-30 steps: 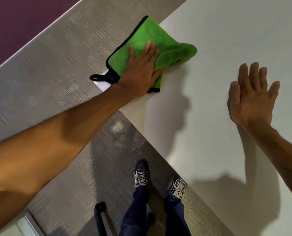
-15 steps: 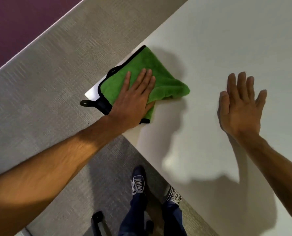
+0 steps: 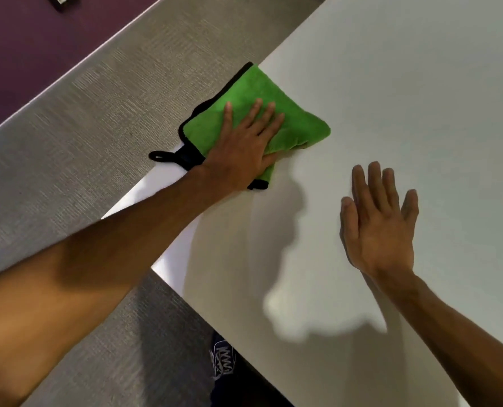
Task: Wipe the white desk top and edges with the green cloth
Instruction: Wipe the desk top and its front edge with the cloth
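Two bare forearms enter from the bottom edge. Nearest: one dark shoe (image 3: 223, 359) with white laces on the grey carpet (image 3: 91, 359), partly tucked under the near edge of the white table (image 3: 406, 98). Shadows of the arms fall across the near part of the top.

Right hand (image 3: 379, 227): palm down, flat on the bare table, fingers spread and straight, grip apart, holding nothing. It sits well right of the cloth, not touching it.

Left hand (image 3: 241, 151): palm down, pressed flat on the green cloth (image 3: 262, 92), fingers extended, not curled round it.

Cloth lies bunched at the table's left edge near the corner, its black-trimmed border along that edge. A black hanging loop (image 3: 159, 156) overhangs the carpet.

Farthest: purple floor area (image 3: 32, 48) at upper left.
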Action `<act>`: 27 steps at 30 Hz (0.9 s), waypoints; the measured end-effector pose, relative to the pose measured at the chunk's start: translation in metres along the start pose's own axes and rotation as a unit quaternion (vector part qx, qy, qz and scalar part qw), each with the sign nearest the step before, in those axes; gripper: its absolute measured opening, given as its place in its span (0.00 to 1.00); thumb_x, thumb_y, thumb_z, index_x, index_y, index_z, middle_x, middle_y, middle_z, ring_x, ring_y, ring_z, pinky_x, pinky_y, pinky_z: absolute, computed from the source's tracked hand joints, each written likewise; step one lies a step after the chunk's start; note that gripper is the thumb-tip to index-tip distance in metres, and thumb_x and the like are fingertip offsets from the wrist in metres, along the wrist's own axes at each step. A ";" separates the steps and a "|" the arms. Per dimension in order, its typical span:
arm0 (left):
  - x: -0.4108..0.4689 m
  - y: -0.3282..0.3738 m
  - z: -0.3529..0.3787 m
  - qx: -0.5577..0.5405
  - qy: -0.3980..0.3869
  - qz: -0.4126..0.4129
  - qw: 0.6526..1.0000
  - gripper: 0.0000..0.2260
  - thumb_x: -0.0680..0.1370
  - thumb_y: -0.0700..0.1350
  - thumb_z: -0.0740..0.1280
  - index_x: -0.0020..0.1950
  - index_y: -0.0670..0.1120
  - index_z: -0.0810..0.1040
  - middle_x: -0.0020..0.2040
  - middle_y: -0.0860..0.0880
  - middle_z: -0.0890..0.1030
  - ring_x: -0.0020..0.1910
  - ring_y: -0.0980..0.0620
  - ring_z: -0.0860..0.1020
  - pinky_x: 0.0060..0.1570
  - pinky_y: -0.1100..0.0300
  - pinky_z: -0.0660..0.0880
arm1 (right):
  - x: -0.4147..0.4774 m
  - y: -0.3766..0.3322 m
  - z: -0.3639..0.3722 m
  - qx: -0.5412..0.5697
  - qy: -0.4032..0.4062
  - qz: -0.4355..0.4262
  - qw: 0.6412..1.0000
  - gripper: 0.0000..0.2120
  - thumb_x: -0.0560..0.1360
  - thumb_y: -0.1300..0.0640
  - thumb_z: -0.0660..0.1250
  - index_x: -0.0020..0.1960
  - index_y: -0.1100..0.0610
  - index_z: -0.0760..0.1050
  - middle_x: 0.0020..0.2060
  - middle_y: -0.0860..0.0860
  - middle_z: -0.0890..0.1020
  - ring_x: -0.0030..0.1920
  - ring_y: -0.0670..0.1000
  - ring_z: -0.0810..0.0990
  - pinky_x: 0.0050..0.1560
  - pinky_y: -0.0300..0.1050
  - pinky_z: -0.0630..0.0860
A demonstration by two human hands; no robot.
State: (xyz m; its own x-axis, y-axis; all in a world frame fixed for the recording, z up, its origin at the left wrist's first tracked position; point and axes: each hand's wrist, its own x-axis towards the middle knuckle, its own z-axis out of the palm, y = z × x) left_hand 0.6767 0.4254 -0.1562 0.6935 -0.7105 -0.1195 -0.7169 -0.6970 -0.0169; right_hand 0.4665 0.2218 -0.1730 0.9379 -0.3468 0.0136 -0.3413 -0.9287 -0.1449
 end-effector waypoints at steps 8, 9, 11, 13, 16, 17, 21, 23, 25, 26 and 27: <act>0.096 -0.011 -0.017 -0.074 -0.016 -0.064 0.995 0.33 0.78 0.73 0.46 0.80 0.65 0.45 0.83 0.46 0.41 0.82 0.43 0.41 0.69 0.22 0.42 | 0.002 0.001 0.002 0.009 -0.003 0.003 1.000 0.29 0.85 0.41 0.40 0.84 0.47 0.45 0.84 0.47 0.47 0.84 0.51 0.44 0.81 0.67 0.48; 0.104 -0.010 -0.018 -0.087 -0.014 -0.101 0.991 0.32 0.78 0.73 0.46 0.80 0.64 0.45 0.83 0.45 0.41 0.82 0.42 0.41 0.69 0.22 0.42 | 0.002 0.001 0.002 0.010 -0.003 0.002 1.000 0.29 0.85 0.41 0.40 0.84 0.47 0.45 0.84 0.47 0.47 0.84 0.51 0.44 0.81 0.66 0.47; 0.114 -0.006 -0.018 -0.105 -0.004 -0.183 0.977 0.31 0.80 0.69 0.48 0.81 0.61 0.47 0.82 0.40 0.44 0.81 0.37 0.45 0.68 0.22 0.47 | 0.002 0.001 0.002 0.009 -0.007 0.001 1.000 0.29 0.85 0.41 0.39 0.84 0.47 0.44 0.84 0.47 0.46 0.84 0.51 0.44 0.81 0.66 0.47; 0.120 0.000 -0.019 -0.119 0.001 -0.256 0.959 0.30 0.81 0.65 0.51 0.82 0.57 0.50 0.81 0.34 0.51 0.79 0.32 0.53 0.68 0.26 0.55 | 0.003 0.001 0.001 0.005 -0.012 0.006 1.000 0.29 0.85 0.40 0.39 0.84 0.47 0.44 0.84 0.47 0.46 0.84 0.51 0.44 0.81 0.67 0.48; 0.121 0.000 -0.022 -0.136 0.017 -0.310 0.941 0.29 0.82 0.60 0.54 0.81 0.52 0.55 0.74 0.35 0.65 0.72 0.35 0.66 0.65 0.35 0.62 | 0.003 0.000 0.001 -0.008 -0.008 0.009 1.000 0.29 0.85 0.42 0.39 0.84 0.48 0.46 0.84 0.48 0.48 0.84 0.52 0.46 0.81 0.66 0.50; 0.119 -0.004 -0.022 -0.146 0.029 -0.322 0.935 0.28 0.82 0.60 0.55 0.80 0.51 0.58 0.72 0.38 0.68 0.70 0.37 0.68 0.64 0.37 0.63 | 0.003 0.000 0.000 -0.010 -0.009 0.010 1.000 0.29 0.85 0.42 0.40 0.84 0.48 0.46 0.84 0.48 0.48 0.84 0.52 0.46 0.81 0.67 0.50; 0.096 -0.023 -0.021 -0.201 0.054 -0.364 0.908 0.23 0.83 0.59 0.54 0.72 0.47 0.69 0.67 0.40 0.73 0.67 0.38 0.72 0.64 0.38 0.65 | 0.003 0.002 0.001 -0.013 -0.011 0.009 1.000 0.29 0.85 0.43 0.41 0.84 0.48 0.46 0.84 0.49 0.48 0.84 0.52 0.46 0.81 0.67 0.50; 0.076 -0.029 -0.019 -0.209 0.058 -0.382 0.898 0.22 0.82 0.60 0.54 0.69 0.47 0.71 0.65 0.40 0.74 0.66 0.37 0.72 0.63 0.37 0.66 | 0.003 0.002 0.000 -0.013 -0.012 0.009 1.000 0.29 0.85 0.42 0.40 0.84 0.48 0.45 0.84 0.48 0.48 0.84 0.52 0.46 0.81 0.67 0.50; 0.053 -0.033 -0.015 -0.206 0.059 -0.395 0.893 0.22 0.82 0.61 0.55 0.68 0.47 0.71 0.63 0.39 0.76 0.65 0.37 0.73 0.63 0.37 0.67 | 0.003 0.002 0.000 -0.015 -0.014 0.007 1.000 0.29 0.85 0.42 0.39 0.84 0.48 0.45 0.84 0.48 0.48 0.84 0.52 0.46 0.81 0.66 0.49; 0.041 -0.034 -0.013 -0.200 0.059 -0.397 0.894 0.23 0.82 0.61 0.55 0.68 0.47 0.71 0.63 0.39 0.76 0.64 0.36 0.74 0.62 0.37 0.67 | 0.003 0.002 0.000 -0.014 -0.015 0.006 1.000 0.29 0.85 0.42 0.38 0.84 0.48 0.45 0.84 0.48 0.48 0.84 0.52 0.46 0.81 0.66 0.49; 0.029 -0.034 -0.010 -0.186 0.057 -0.395 0.898 0.23 0.82 0.61 0.55 0.69 0.47 0.70 0.62 0.39 0.76 0.64 0.36 0.74 0.62 0.37 0.68 | 0.003 0.002 0.000 -0.012 -0.016 0.007 1.000 0.29 0.85 0.41 0.38 0.84 0.48 0.45 0.84 0.48 0.47 0.84 0.52 0.45 0.81 0.66 0.49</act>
State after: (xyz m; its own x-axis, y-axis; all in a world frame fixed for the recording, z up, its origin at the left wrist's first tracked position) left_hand 0.7225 0.4277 -0.1492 0.9932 0.0285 -0.1127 0.0597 -0.9569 0.2841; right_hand 0.4688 0.2191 -0.1729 0.9342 -0.3561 -0.0204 -0.3559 -0.9266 -0.1214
